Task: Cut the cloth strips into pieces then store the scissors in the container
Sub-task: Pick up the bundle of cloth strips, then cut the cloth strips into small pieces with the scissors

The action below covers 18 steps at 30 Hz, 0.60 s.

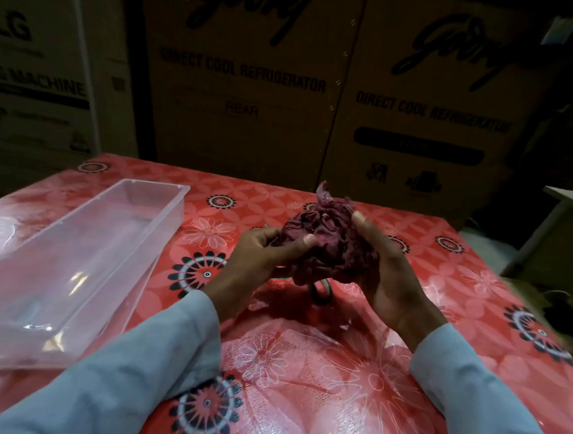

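Note:
A crumpled bundle of dark maroon cloth strips (327,239) is held above the table's middle between both hands. My left hand (260,252) grips its left side, thumb pressed on the cloth. My right hand (385,268) cups and grips the right side. Under the bundle, a dark loop that looks like a scissors handle (321,293) lies on the table, mostly hidden by the cloth. A clear plastic container (77,259) lies at the left with nothing in it.
The table wears a red flowered plastic cover (303,383). Large cardboard appliance boxes (252,82) stand close behind the far edge. A pale table or shelf corner (564,205) is at the right.

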### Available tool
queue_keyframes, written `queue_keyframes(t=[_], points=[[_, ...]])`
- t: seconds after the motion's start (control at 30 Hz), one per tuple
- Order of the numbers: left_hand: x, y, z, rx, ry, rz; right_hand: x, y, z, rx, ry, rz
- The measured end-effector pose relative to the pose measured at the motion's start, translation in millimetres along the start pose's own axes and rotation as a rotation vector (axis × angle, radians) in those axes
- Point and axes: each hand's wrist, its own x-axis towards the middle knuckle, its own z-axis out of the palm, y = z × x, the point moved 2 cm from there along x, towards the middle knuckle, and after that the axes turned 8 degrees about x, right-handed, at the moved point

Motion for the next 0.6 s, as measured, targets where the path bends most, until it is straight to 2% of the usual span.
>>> queue_keyframes(t=[0.1,0.27,0.43,0.53,0.6], points=[[-4,0,-14,-0.058,-0.010,-0.053,4,9,-6,-0.074,0.016,0.044],[-1,-2,-18,-0.189,-0.081,-0.091,5,19,-6,0.051,0.147,0.111],[2,-2,-10,-0.171,-0.145,-0.069,7,14,-8,0.206,0.289,0.045],[3,-1,-3,-0.171,-0.213,-0.056,10,10,-4,0.293,0.299,0.012],[-1,0,1,-0.151,-0.288,-0.066,8,7,-2,0.267,0.265,0.003]])
